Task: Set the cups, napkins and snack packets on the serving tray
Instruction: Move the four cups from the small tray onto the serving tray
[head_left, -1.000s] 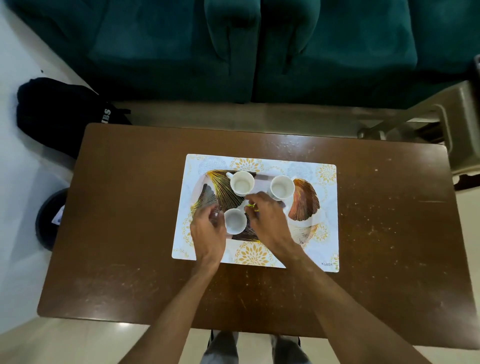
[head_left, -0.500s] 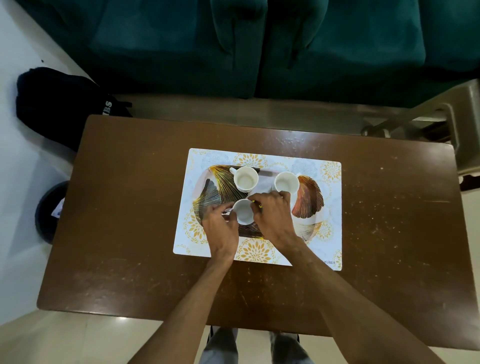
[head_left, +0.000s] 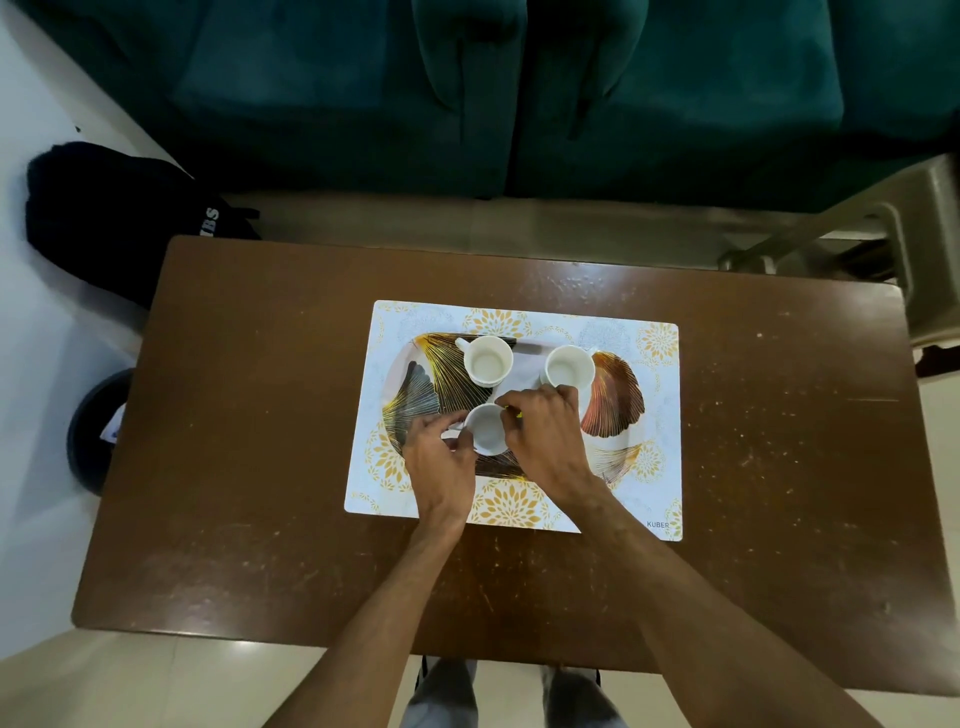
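Observation:
A serving tray (head_left: 618, 400) with a gold leaf pattern lies on a floral placemat (head_left: 654, 467). Three white cups stand on it: one at the back left (head_left: 488, 361), one at the back right (head_left: 569, 366), and a front cup (head_left: 487, 430) between my hands. My left hand (head_left: 441, 457) pinches the front cup's handle side. My right hand (head_left: 545, 441) curls round that cup's right rim, with a bit of yellow showing under the fingers. A white napkin (head_left: 524, 371) shows between the two back cups. What the yellow thing is cannot be made out.
The brown table (head_left: 260, 467) carries the placemat. Behind it stands a dark green sofa (head_left: 519, 104). A black bag (head_left: 114, 218) and a dark round bin (head_left: 91, 431) sit on the floor at the left; a plastic stool (head_left: 909, 234) is at the right.
Both hands stay at the front cup, with the fingers closing in a little tighter around it. The camera view has shifted slightly; the two back cups have not moved.

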